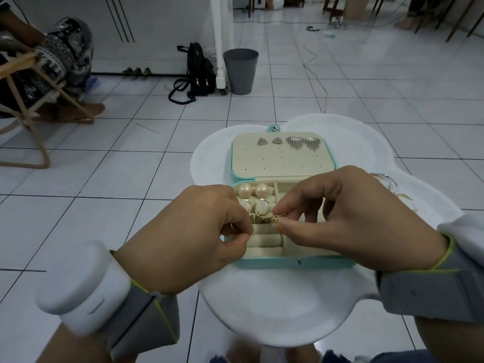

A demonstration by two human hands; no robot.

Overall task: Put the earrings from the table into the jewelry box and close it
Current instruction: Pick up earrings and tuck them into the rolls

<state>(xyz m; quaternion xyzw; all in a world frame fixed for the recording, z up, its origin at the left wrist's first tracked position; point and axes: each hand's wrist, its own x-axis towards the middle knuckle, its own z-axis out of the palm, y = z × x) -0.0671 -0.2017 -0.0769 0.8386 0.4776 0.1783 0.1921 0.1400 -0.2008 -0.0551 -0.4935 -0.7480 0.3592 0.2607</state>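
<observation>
A teal jewelry box lies open on a white cloud-shaped table. Its cream lid panel carries two small triangular studs and two silver fan-shaped earrings. Two pearl earrings and two oval stone earrings sit in the box's ring rolls. Over the rolls, my left hand and my right hand pinch small gold earrings between thumbs and fingers. Silver hoop earrings lie on the table beyond my right hand.
A grey bin, a black backpack and a white post stand on the tiled floor beyond the table. A seated person in a wooden chair is at the far left. Cables run across the floor at the back right.
</observation>
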